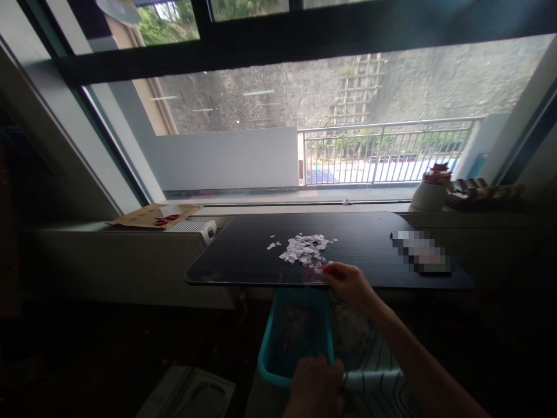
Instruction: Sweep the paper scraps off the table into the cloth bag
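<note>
Cut white paper scraps [304,248] lie in a loose heap on the dark table [243,244], with a few strays to the left. At the near edge of the heap, my right hand [348,280] is closed in a pinch. Its fingertips meet the edge of a pinkish see-through piece of film [312,274] lying by the table's front edge. Below the table stands a teal plastic basin [266,354], its inside dim, with something pale at the bottom. My left hand [317,383] is closed on the basin's near right rim, fingers partly hidden.
A pixelated dark flat object [422,253] lies on the table's right side. On the left ledge, red-handled scissors [167,220] rest on brown cardboard [139,215], beside a white radiator [194,229]. A white pot [430,194] stands on the right sill. A window spans the back.
</note>
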Motion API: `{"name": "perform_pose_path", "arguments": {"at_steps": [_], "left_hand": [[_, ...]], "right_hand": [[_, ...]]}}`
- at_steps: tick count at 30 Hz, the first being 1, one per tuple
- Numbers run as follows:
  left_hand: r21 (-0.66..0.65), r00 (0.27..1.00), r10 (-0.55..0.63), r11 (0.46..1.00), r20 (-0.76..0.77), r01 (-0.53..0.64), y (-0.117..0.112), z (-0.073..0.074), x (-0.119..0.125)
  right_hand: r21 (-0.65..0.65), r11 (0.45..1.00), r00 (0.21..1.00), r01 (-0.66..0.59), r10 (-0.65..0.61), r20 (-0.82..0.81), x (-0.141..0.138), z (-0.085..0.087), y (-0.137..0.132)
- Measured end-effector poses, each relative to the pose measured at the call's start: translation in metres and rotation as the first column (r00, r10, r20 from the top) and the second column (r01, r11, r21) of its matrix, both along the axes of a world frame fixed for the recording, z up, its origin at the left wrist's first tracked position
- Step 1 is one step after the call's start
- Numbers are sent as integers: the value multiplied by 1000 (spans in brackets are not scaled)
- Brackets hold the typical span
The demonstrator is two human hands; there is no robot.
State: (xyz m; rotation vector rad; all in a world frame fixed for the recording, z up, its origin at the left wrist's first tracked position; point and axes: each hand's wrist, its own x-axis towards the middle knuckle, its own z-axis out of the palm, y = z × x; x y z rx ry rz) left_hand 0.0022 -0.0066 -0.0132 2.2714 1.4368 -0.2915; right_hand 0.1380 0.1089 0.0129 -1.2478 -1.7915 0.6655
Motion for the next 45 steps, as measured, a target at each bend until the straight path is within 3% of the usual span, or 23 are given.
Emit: {"name": "perform_pose_path", "arguments": {"at_steps": [4, 8, 14, 22, 26, 30, 36, 45], "left_hand": [[14, 1000, 8, 1000, -6, -8, -3, 1, 0], [8, 1000, 5, 1000, -19, -5, -2, 1, 0], [11, 1000, 10, 1000, -4, -10, 2, -7, -1], [19, 1000, 15, 1000, 0, -15, 1, -6, -1], [16, 1000, 8, 1000, 7, -9, 2, -7, -1], [-1, 1000, 5, 1000, 5, -5, 3, -7, -1], [3, 1000, 2, 1000, -7, -2, 0, -4, 0], [36, 1000, -6, 999, -31, 7, 1, -7, 0]], "right_hand": [[9, 999, 999, 54, -54, 10, 2, 3, -4], [-15, 1000, 1000, 9, -9, 22, 6, 3, -5], [65, 974, 973, 219, -223, 65, 30, -3, 9], [70, 970, 966, 235, -241, 97, 32, 0, 11], [61, 982, 978, 177, -182, 100, 27, 3, 11], [75, 967, 960, 242, -250, 125, 29, 1, 14], [48, 983, 979, 177, -181, 94, 32, 0, 13], [55, 974, 970, 218, -223, 98, 33, 1, 14]]}}
